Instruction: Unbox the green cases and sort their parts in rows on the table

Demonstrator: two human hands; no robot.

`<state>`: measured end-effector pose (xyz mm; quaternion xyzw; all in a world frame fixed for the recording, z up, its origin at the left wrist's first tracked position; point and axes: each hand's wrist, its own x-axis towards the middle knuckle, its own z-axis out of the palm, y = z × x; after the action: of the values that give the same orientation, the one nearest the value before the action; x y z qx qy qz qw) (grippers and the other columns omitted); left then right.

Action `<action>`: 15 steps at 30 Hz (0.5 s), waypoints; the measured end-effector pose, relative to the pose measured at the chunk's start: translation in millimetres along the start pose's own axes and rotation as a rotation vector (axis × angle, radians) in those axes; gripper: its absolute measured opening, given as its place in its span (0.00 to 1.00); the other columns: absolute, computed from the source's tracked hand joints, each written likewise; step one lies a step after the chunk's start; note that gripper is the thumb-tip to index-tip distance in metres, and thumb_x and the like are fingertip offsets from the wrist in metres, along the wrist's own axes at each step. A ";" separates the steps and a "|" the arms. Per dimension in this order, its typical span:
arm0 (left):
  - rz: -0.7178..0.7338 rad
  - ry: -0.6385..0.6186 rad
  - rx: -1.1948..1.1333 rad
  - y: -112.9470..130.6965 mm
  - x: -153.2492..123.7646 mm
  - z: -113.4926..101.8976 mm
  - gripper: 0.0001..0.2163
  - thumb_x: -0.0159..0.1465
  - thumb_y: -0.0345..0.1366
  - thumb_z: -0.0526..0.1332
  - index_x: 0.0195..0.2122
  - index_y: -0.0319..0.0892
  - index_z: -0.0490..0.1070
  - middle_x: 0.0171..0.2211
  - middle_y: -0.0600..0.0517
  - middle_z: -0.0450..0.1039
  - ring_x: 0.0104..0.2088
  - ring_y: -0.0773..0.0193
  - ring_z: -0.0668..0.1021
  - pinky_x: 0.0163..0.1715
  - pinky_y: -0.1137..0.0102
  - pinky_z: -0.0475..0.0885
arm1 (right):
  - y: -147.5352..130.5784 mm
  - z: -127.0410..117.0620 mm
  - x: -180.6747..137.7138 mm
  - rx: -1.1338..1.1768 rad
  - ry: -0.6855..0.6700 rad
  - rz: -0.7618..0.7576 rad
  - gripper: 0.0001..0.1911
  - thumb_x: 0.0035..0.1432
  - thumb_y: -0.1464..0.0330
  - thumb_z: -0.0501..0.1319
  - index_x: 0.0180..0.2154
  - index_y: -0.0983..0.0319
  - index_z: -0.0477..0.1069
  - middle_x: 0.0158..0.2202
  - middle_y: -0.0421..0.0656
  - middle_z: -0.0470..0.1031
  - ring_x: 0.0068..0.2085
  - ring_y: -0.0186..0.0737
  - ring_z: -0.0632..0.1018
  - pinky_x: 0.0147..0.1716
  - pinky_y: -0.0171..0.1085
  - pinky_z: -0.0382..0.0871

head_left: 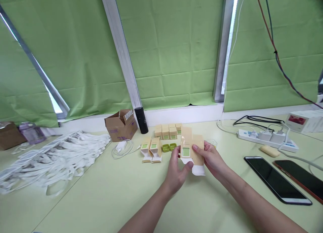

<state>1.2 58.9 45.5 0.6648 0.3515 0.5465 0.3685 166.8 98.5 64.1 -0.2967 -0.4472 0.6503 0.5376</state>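
Between my two hands is a small tan cardboard box [186, 139] with its flaps unfolded, a green square on its front and a white inner flap hanging below. My left hand [176, 170] pinches its lower left part, thumb in front. My right hand [210, 155] grips its right panel, with the thumb on the face. Left of my hands, two similar boxes [151, 149] stand with their lower flaps open. Two small green square containers [169, 147] sit beside them. Behind is a row of several closed tan boxes [166, 131].
A brown carton [121, 125] and black bottle [141, 120] stand at the back. White straps [58, 155] lie piled left, near a charger with cable [121, 146]. To the right are a power strip [267, 140], a tan oval object [269, 151] and two phones [276, 179] [302, 177].
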 end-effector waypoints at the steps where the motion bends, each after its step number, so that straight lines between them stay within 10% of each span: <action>1: -0.014 0.014 0.004 -0.7 0.3 0.6 0.23 0.68 0.51 0.64 0.59 0.44 0.66 0.54 0.43 0.73 0.54 0.49 0.75 0.56 0.58 0.69 | 0.4 0.3 0.1 0.000 0.009 -0.010 0.28 0.46 0.53 0.78 0.46 0.59 0.79 0.46 0.49 0.86 0.44 0.56 0.85 0.44 0.50 0.79; 15: -0.047 0.245 -0.035 -8.2 6.3 1.6 0.14 0.67 0.47 0.66 0.44 0.43 0.72 0.41 0.46 0.78 0.43 0.55 0.79 0.45 0.63 0.74 | 5.6 7.2 -2.1 -0.142 0.044 -0.116 0.29 0.50 0.45 0.73 0.45 0.57 0.78 0.48 0.48 0.84 0.48 0.53 0.81 0.47 0.46 0.74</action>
<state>3.2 68.1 41.2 0.5780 0.4001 0.6209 0.3469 158.6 94.5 62.0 -0.3220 -0.4967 0.5779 0.5618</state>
